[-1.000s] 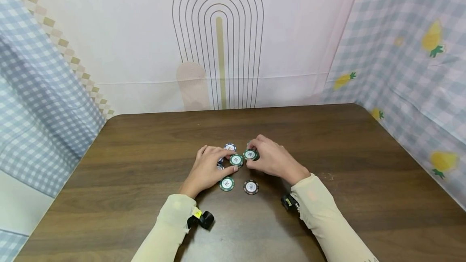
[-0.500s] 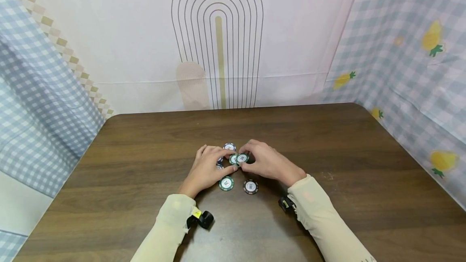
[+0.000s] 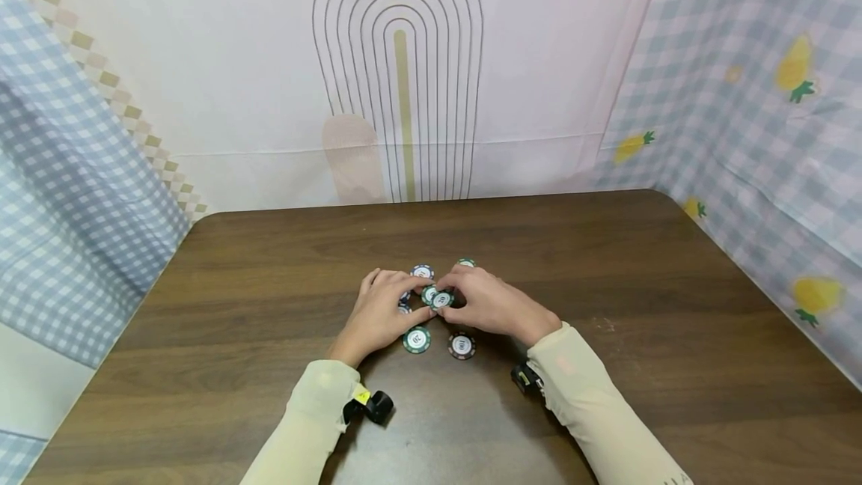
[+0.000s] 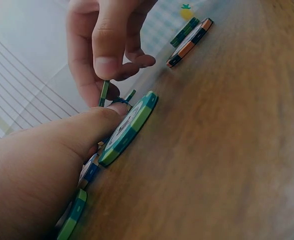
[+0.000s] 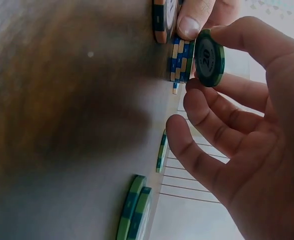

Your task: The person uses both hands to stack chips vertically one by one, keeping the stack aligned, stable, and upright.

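Note:
My right hand [image 3: 491,302] pinches a green poker chip [image 5: 209,57] marked 20 between thumb and fingers. In the head view this chip [image 3: 441,300] partly covers another green chip [image 3: 428,293], the top of a small stack. That stack [image 5: 181,60] has blue-and-cream chips below, seen in the right wrist view. My left hand [image 3: 384,309] holds the stack's sides, its thumb nearest me and index finger on the far side. The held chip is tilted close over the stack. The left palm hides part of the blue chips [image 3: 404,307] beside it.
Nearer me on the brown table [image 3: 269,410] lie a green 20 chip [image 3: 417,340] and a black-and-orange 100 chip [image 3: 462,346]. Beyond the hands are a blue chip [image 3: 423,272] and a green one [image 3: 466,263]. Two green chips [image 5: 134,210] overlap in the right wrist view.
My right hand has moved left with the green chip, bringing it over the stack, and a green chip behind that hand is uncovered. My left hand has stayed at the stack.

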The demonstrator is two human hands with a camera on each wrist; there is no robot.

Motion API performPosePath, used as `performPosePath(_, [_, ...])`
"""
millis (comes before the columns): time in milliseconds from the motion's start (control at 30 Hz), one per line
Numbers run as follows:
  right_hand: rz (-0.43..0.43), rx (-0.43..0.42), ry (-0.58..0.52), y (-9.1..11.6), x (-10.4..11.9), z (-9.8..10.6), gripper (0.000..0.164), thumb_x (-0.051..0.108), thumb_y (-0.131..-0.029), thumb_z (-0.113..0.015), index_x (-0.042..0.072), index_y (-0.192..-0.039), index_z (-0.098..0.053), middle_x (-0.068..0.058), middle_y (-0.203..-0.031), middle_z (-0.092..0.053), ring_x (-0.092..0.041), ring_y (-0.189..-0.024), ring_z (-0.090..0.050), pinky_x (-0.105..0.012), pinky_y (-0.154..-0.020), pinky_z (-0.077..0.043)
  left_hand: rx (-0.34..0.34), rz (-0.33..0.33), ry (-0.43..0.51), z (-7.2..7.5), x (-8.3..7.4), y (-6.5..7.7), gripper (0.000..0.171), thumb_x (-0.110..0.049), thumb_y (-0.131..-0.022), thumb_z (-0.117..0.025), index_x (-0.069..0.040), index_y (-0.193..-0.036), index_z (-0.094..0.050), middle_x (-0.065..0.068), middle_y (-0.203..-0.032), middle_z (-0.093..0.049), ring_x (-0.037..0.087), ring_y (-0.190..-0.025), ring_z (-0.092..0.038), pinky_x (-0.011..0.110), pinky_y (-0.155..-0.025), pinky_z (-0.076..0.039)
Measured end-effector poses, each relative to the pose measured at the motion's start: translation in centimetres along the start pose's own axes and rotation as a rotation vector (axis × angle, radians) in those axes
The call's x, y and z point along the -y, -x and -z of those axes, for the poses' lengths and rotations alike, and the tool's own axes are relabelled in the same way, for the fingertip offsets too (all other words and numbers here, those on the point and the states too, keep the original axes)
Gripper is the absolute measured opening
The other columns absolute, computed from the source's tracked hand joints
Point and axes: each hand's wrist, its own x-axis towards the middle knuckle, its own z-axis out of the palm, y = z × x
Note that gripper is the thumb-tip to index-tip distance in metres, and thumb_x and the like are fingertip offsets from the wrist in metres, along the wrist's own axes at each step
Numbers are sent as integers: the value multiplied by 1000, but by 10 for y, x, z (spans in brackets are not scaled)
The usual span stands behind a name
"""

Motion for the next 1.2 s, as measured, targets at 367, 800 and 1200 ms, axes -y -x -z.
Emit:
performPosePath(367, [16,11,8,-3,1,0,31,26,-99,-76,7,-124,-74,-5,-118,-71,-15,-96,-62,-33,-86,-56,0,11,-10,-2,2,0,43,-38,-93,-80,-24,-134,-73,-2,-120,-72,27,-126,-56,64,-125,-16])
performPosePath(800, [-40,14,-7,-3,2,-1,26,26,-98,-78,11,-119,-71,6,-86,-63,-9,-75,-56,-28,-67,-50,1,21,-3,-1,2,2,44,-39,-94,-79,-24,-135,-72,-1,-122,-72,28,-128,-55,64,-125,-16])
performPosePath(1200, [-33,6,-13,-2,-1,-2,26,22,-100,-76,9,-121,-70,6,-83,-59,-9,-73,-53,-25,-64,-48,7,18,3,-2,2,0,46,-42,-94,-79,-25,-136,-71,-2,-122,-72,27,-128,-55,63,-126,-14])
